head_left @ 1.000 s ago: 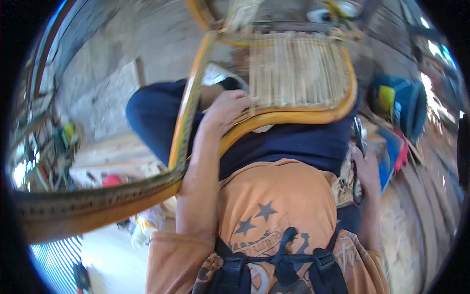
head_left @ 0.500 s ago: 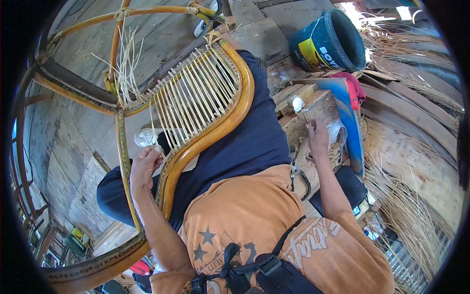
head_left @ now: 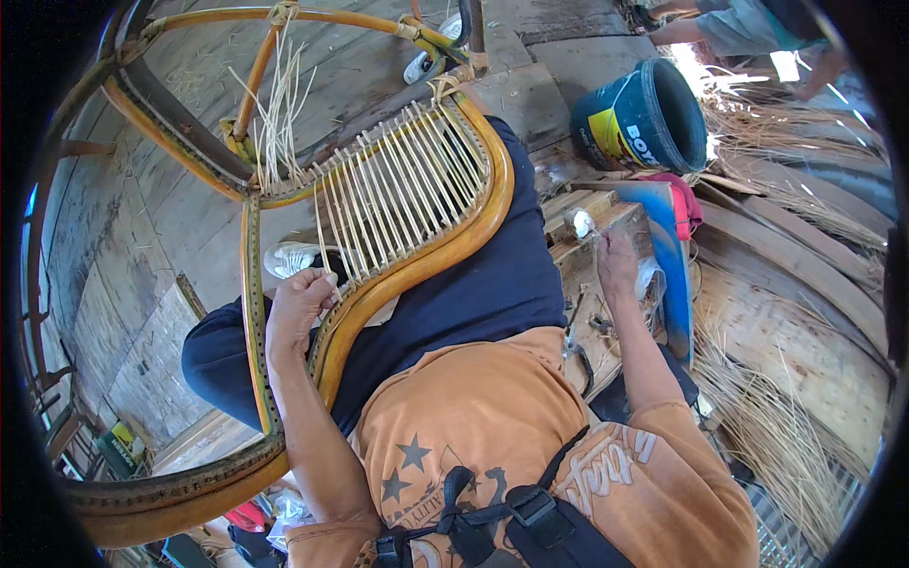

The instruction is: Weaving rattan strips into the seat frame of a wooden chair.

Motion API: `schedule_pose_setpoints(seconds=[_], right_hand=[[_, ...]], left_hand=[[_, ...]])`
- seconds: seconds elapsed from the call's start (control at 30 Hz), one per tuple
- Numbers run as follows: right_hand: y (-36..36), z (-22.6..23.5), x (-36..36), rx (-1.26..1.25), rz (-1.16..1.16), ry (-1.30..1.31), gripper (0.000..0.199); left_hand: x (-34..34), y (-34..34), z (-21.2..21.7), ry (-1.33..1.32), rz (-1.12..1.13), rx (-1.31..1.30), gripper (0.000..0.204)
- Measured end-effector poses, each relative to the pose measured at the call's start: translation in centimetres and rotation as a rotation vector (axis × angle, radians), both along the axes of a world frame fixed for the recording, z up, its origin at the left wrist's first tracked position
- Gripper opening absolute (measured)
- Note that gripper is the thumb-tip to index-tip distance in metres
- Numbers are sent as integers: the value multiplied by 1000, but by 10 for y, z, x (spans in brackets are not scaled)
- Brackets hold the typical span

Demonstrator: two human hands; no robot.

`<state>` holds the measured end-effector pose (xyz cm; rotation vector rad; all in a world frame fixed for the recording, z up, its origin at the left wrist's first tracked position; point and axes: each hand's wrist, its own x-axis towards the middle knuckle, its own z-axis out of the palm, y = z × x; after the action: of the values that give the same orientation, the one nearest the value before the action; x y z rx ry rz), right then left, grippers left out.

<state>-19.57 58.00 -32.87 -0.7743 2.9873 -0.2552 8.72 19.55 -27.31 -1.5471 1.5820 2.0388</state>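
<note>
A curved rattan frame (head_left: 507, 180) lies over my lap. Pale cane strands (head_left: 402, 180) are strung side by side across it, through holes along both edges. My left hand (head_left: 298, 308) is closed in a pinch on the last cane strand, at the near edge of the frame. To the right, my right hand (head_left: 617, 265) is closed on a thin stick, mostly hidden by the fingers. Its fingertips are beside a white lump of paste (head_left: 579, 223) on a wooden block (head_left: 620, 222). Loose cane ends (head_left: 279, 133) stick up from the frame's far edge.
A dark green bucket (head_left: 639, 118) stands beyond the block. A blue panel (head_left: 674, 275) and red cloth (head_left: 689, 201) are right of it. Cane bundles (head_left: 767, 407) and curved boards (head_left: 795, 246) lie further right. Another person's leg (head_left: 677, 30) shows at the far right.
My right hand has moved up closer to the white paste. My left hand keeps its pinch at the frame's edge. The view has shifted, and another person has come in at the upper right.
</note>
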Motion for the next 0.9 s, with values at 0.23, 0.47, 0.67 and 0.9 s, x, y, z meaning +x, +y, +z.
schedule_pose_setpoints(seconds=[0.23,0.47,0.67,0.9], right_hand=[[-27,0,-14,350,23,32,15],[-5,7,-21,-28,-151,-205,18],[34,-38,-36,-170,-178,-310,20],[8,35,-34,-348,-427,-544,19]], left_hand=[[-3,-1,6,1,-43,-11,14],[-2,-1,4,16,7,-5,14],[13,-7,-15,-12,-54,-79,22],[2,-4,-5,76,15,-43,18]])
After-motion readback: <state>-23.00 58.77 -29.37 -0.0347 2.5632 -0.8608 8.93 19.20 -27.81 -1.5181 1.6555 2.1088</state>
